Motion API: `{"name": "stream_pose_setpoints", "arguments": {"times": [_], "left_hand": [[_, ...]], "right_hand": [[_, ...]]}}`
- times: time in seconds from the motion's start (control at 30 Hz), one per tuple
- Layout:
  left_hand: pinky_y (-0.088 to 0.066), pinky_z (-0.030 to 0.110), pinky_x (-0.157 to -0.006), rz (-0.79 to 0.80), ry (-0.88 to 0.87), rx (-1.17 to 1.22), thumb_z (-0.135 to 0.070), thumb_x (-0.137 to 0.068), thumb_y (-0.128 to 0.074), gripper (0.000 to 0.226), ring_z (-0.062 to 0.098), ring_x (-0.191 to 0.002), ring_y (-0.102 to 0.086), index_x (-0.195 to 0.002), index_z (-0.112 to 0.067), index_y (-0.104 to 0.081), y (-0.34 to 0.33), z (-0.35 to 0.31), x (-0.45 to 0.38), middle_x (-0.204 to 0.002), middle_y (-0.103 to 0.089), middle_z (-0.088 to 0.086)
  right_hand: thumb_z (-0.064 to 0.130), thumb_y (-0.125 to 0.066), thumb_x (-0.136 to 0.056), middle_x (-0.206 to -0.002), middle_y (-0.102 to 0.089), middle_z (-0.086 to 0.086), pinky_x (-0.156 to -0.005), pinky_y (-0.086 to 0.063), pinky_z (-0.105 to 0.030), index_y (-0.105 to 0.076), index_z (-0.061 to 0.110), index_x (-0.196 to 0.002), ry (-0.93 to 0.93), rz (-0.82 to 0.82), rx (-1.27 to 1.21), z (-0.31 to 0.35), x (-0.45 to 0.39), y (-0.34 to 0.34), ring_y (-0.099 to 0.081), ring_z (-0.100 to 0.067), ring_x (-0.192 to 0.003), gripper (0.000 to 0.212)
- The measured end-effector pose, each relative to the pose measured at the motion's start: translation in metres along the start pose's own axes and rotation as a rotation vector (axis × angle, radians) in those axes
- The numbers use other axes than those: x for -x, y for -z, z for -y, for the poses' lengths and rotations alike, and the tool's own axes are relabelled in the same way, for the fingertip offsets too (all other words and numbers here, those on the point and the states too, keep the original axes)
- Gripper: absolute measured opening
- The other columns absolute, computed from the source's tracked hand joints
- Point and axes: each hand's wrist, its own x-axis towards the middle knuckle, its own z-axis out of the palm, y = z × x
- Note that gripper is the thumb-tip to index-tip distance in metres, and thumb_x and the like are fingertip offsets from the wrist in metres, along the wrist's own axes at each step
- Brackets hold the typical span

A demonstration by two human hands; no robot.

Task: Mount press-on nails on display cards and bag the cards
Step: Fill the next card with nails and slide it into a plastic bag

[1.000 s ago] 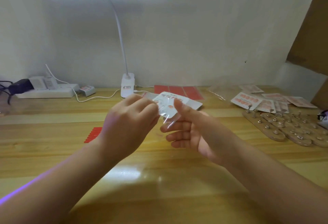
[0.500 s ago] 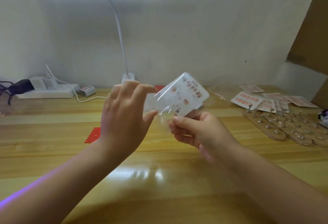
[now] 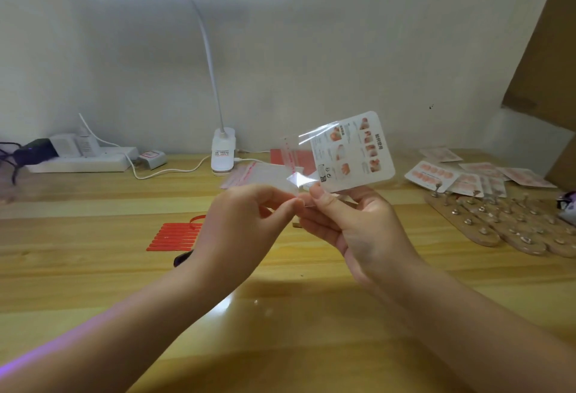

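Observation:
A white display card with printed pink nail pictures stands upright above the wooden table, partly inside a clear plastic bag. My right hand grips the card's lower edge between thumb and fingers. My left hand pinches the bag's lower corner right beside the right thumb. The card's printed back faces me; any nails on it are hidden.
Bagged nail cards lie at the back right, beside wooden nail stands. Red adhesive strips lie left of my hands. More clear bags, a clip lamp and a power strip line the back.
The card and bag have risen and shifted right, turning more upright. My left hand dropped from the bag's side to pinch its lower corner.

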Motion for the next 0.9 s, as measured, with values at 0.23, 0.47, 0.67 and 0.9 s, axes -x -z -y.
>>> {"name": "stream_pose_setpoints", "arguments": {"times": [0.23,0.47,0.67,0.9], "left_hand": [[-0.049,0.007,-0.064,0.039,0.156,0.264,-0.034,-0.079,-0.076,0.006,-0.003,-0.074,-0.069,-0.081,-0.029,-0.078,-0.002,-0.002,0.001,-0.075,-0.073,-0.017],[-0.054,0.021,-0.059,-0.019,0.225,0.220,-0.025,-0.079,-0.076,0.010,0.009,-0.066,-0.069,-0.068,-0.027,-0.077,-0.002,-0.001,0.000,-0.066,-0.072,-0.010],[-0.039,0.009,-0.048,-0.046,0.211,0.067,-0.022,-0.077,-0.072,0.013,-0.004,-0.048,-0.055,-0.064,-0.023,-0.070,-0.003,0.006,-0.001,-0.060,-0.067,-0.014],[-0.050,0.033,-0.056,-0.116,0.041,-0.220,-0.022,-0.076,-0.070,0.012,0.005,-0.058,-0.057,-0.064,-0.024,-0.065,0.001,0.009,-0.002,-0.058,-0.061,-0.011]], "right_hand": [[0.012,-0.069,-0.085,-0.096,-0.074,-0.014,-0.077,-0.058,-0.033,-0.064,0.007,-0.107,0.037,0.033,0.112,-0.003,0.002,0.001,-0.072,-0.026,-0.091,0.024],[0.011,-0.070,-0.086,-0.095,-0.075,-0.011,-0.082,-0.058,-0.034,-0.063,0.008,-0.111,0.061,0.052,0.153,-0.010,0.005,-0.001,-0.072,-0.023,-0.091,0.026],[0.011,-0.070,-0.085,-0.092,-0.075,-0.013,-0.078,-0.058,-0.031,-0.065,0.011,-0.104,0.054,0.048,0.152,-0.013,0.007,-0.003,-0.072,-0.024,-0.089,0.020],[0.007,-0.067,-0.087,-0.088,-0.074,-0.018,-0.075,-0.060,-0.033,-0.064,0.009,-0.100,0.021,-0.005,0.105,-0.014,0.005,-0.003,-0.073,-0.028,-0.083,0.013]]}}
